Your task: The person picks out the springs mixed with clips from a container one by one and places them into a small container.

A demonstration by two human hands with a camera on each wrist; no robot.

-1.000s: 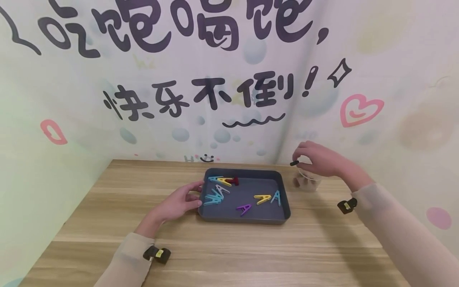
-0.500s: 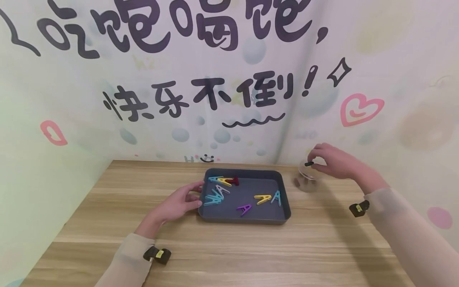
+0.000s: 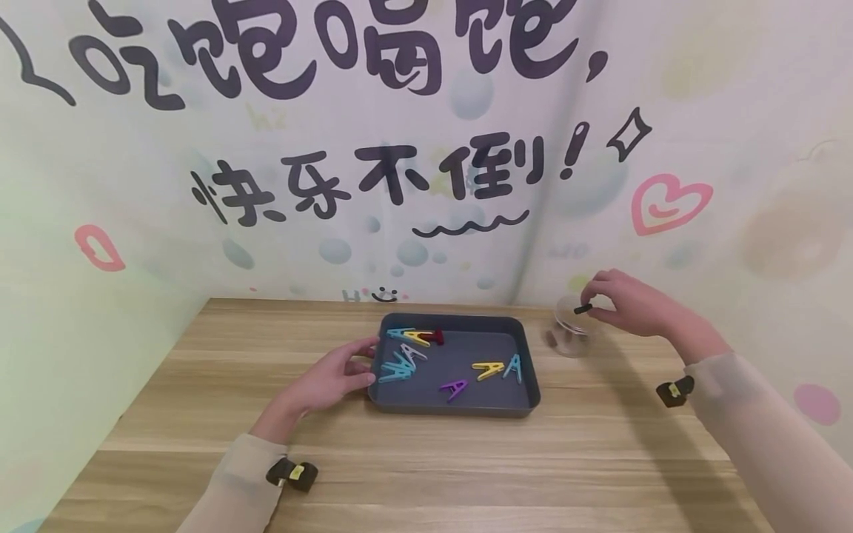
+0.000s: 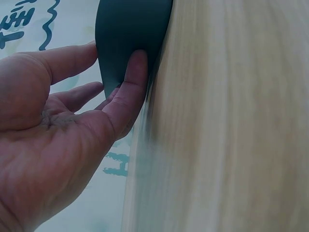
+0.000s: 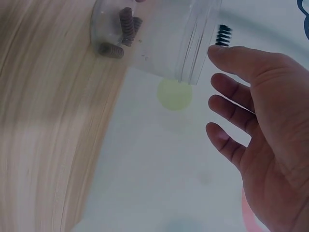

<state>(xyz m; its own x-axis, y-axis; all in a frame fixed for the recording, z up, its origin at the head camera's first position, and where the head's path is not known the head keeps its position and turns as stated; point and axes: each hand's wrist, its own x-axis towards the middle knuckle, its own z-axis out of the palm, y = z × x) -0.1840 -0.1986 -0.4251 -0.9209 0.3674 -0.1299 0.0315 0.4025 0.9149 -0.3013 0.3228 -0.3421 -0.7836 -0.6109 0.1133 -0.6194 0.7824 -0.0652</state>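
My right hand (image 3: 629,303) pinches a small black coil spring (image 5: 223,36) between thumb and fingertips, right at the rim of a clear plastic jar (image 3: 568,326). In the right wrist view the thumb shows beside the spring, and the other fingers are spread apart. Several dark springs (image 5: 126,23) lie at the bottom of the jar. My left hand (image 3: 336,374) rests with its fingertips against the outer left wall of a dark grey tray (image 3: 453,409); the left wrist view shows the fingers on that wall (image 4: 123,29).
Several clothespins lie in the tray, among them a purple one (image 3: 455,389), a yellow one (image 3: 489,369) and a blue one (image 3: 513,368). A dark red piece (image 3: 436,337) is by its back wall. The wooden table (image 3: 426,474) meets a printed wall (image 3: 320,259) behind.
My right hand has moved right with the black spring, from the jar's left side, across its opening, to its right rim. My left hand and the tray have stayed put.
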